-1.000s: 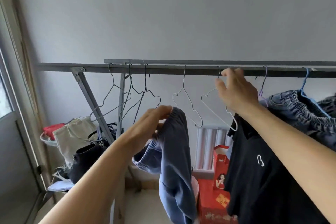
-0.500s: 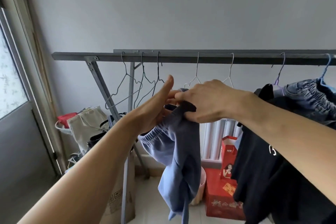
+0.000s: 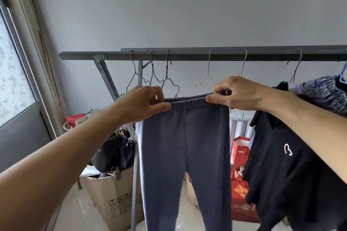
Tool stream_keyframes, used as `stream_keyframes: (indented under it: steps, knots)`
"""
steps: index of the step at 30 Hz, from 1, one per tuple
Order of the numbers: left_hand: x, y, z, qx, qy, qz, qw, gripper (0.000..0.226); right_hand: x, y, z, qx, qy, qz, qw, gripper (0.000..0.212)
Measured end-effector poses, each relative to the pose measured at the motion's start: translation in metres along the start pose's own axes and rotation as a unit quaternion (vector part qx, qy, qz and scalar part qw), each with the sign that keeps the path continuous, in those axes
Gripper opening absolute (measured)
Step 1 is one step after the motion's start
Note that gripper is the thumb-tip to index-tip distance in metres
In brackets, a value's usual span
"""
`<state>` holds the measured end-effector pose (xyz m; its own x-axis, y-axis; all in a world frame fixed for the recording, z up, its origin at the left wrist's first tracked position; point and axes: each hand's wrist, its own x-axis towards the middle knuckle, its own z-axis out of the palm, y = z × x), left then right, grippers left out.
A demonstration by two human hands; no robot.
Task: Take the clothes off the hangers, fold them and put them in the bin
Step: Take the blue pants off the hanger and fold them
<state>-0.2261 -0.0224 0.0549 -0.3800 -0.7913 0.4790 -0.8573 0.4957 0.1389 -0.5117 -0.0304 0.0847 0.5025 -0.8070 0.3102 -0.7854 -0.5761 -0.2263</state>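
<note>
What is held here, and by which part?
Blue-grey trousers, held spread by the elastic waistband: left hand pinches its left end, right hand its right end.

Home laundry corner: clothes rail (image 3: 206,56), wire hangers (image 3: 205,80), cardboard box (image 3: 114,200).

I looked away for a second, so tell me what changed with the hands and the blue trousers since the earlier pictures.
The right hand left the rail and took the waistband. The blue trousers, bunched over the left hand before, now hang spread flat, pinched at both waistband corners. Unchanged: empty wire hangers and the black shirt remain hanging.
</note>
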Motion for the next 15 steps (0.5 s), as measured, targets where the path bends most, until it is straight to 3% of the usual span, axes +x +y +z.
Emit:
stream_keyframes:
  steps: [3,5,13,15]
  knots:
    - [0.001,0.014,-0.002,0.114,0.028,-0.057,0.991,0.057,0.002,-0.004,0.009,0.04,0.064,-0.026,0.997,0.042]
    - [0.004,0.019,-0.001,0.162,0.03,-0.078,0.983,0.06,0.003,-0.009,0.012,0.068,0.09,-0.039,0.993,0.038]
    - [0.016,0.032,0.003,0.208,0.03,-0.114,0.971,0.049,0.01,-0.023,0.042,0.181,0.162,-0.028,0.97,0.024]
    - [0.017,0.031,0.003,0.105,-0.018,-0.188,0.976,0.047,0.013,-0.025,0.051,0.201,0.188,-0.01,0.961,0.022]
